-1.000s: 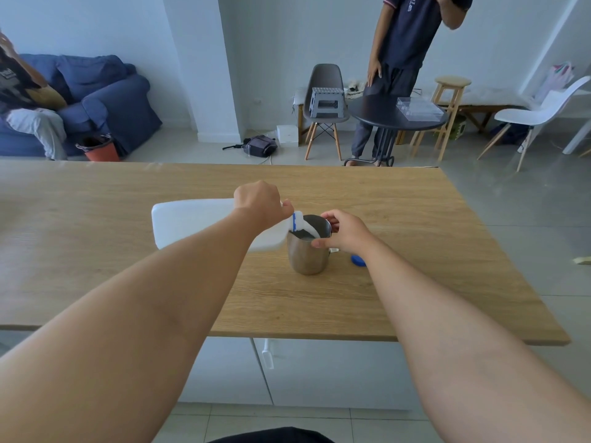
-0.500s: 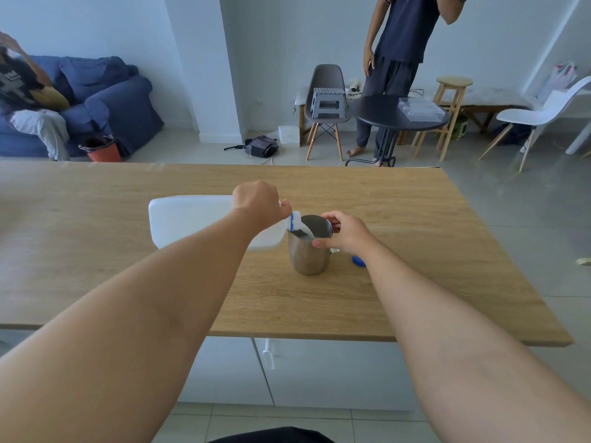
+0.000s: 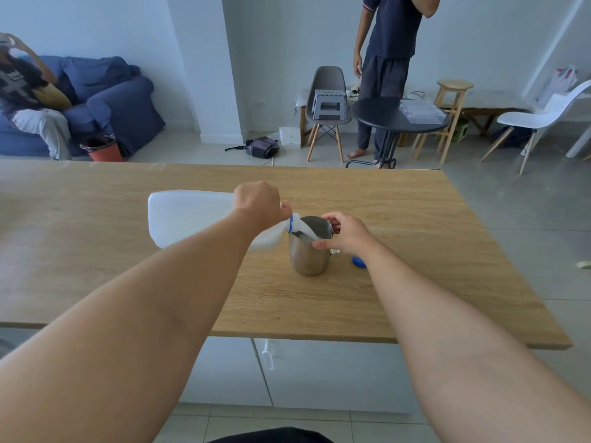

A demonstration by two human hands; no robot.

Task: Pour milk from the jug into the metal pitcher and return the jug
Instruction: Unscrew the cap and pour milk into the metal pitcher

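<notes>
We hold the white milk jug (image 3: 188, 215) tipped on its side in our left hand (image 3: 259, 203), fingers wrapped round its handle, so milk runs into the metal pitcher (image 3: 308, 254) on the wooden table (image 3: 415, 251). Our right hand (image 3: 347, 233) grips the pitcher's rim and handle, steadying it. The blue cap (image 3: 358, 262) lies beside it. We see no readable label.
</notes>
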